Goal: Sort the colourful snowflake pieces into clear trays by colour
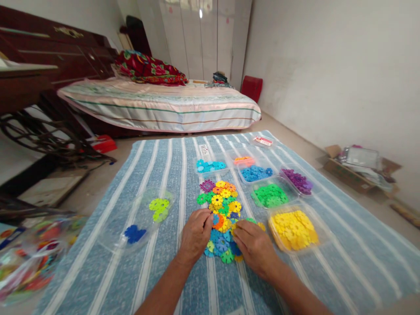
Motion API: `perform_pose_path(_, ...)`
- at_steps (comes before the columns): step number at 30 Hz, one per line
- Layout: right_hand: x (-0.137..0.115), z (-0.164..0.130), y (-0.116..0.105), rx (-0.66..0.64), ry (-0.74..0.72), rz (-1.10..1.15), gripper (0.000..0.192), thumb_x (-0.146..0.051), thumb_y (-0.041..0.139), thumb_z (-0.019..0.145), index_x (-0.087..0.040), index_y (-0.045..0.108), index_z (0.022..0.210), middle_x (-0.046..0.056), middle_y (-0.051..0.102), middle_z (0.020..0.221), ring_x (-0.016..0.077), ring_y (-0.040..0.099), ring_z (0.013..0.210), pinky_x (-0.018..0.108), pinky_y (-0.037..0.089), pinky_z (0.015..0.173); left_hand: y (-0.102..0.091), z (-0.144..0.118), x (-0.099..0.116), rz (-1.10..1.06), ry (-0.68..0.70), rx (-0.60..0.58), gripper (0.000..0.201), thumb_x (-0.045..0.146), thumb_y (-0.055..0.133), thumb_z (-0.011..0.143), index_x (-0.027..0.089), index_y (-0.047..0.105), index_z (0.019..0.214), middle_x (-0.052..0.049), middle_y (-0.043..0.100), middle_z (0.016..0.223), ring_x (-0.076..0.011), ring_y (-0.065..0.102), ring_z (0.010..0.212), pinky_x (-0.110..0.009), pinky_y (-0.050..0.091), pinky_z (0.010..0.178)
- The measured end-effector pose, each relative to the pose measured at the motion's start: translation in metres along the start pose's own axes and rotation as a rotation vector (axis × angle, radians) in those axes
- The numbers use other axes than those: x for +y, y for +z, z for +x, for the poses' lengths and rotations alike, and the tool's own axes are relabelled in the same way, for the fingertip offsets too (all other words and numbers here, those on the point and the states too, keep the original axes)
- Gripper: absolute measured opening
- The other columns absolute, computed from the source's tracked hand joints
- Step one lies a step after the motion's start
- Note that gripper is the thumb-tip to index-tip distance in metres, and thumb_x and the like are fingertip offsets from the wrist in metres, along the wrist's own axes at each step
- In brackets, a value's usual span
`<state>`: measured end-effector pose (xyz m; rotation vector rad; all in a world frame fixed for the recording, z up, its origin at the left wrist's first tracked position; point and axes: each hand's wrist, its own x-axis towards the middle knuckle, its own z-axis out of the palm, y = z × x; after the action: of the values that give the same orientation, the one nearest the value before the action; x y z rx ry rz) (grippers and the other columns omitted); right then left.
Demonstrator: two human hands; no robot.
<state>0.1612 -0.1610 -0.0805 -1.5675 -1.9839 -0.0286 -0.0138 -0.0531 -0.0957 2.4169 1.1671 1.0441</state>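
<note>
A flat cluster of joined snowflake discs (222, 218) lies on the striped blue mat (295, 280), between both hands. The left hand (196, 234) rests palm-down on its near left edge, fingertips pinching a disc. The right hand (254, 246) presses its near right edge, fingers curled; whether it grips anything cannot be told.

Blue-white striped mat (164, 175), multicoloured discs (223, 201)

glossy plastic discs (222, 205), woven striped cloth (164, 166)
</note>
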Motion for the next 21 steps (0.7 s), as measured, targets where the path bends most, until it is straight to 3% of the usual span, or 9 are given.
perform_pose_path(11, 0.003, 0.005, 0.002, 0.185, -0.018, -0.027, 0.030, -0.013, 0.036, 0.092, -0.019, 0.064, 0.082, 0.007, 0.066, 0.080, 0.0164, 0.061, 0.078, 0.029, 0.049, 0.075, -0.003, 0.002, 0.002, -0.015, -0.009, -0.006, 0.020, 0.028, 0.045, 0.088, 0.021, 0.062, 0.079, -0.005, 0.069, 0.091, -0.0185, 0.063, 0.090, -0.034, 0.052, 0.084)
perform_pose_path(15, 0.008, 0.007, -0.025, 0.253, 0.049, -0.014, 0.025, -0.017, 0.040, 0.093, -0.018, 0.065, 0.088, 0.004, 0.067, 0.075, 0.0144, 0.061, 0.070, 0.025, 0.048, 0.067, -0.003, 0.003, 0.002, -0.025, -0.010, -0.019, 0.022, 0.028, 0.044, 0.088, 0.020, 0.063, 0.081, -0.006, 0.069, 0.091, -0.0187, 0.063, 0.090, -0.035, 0.052, 0.084)
perform_pose_path(18, 0.023, 0.001, -0.057, 0.315, 0.114, -0.200, 0.024, -0.020, 0.042, 0.093, -0.017, 0.066, 0.089, 0.005, 0.067, 0.073, 0.0157, 0.061, 0.069, 0.027, 0.048, 0.068, -0.003, 0.002, 0.002, -0.028, -0.014, -0.025, 0.022, 0.028, 0.044, 0.088, 0.020, 0.063, 0.081, -0.006, 0.069, 0.092, -0.0184, 0.063, 0.090, -0.034, 0.051, 0.084)
perform_pose_path(21, 0.036, -0.007, -0.080, 0.287, 0.188, -0.423, 0.024, -0.024, 0.045, 0.092, -0.016, 0.066, 0.086, 0.007, 0.067, 0.076, 0.0189, 0.060, 0.072, 0.033, 0.046, 0.073, -0.002, 0.002, 0.002, -0.028, -0.017, -0.029, 0.022, 0.027, 0.044, 0.088, 0.020, 0.063, 0.080, -0.005, 0.069, 0.091, -0.0180, 0.063, 0.090, -0.034, 0.051, 0.085)
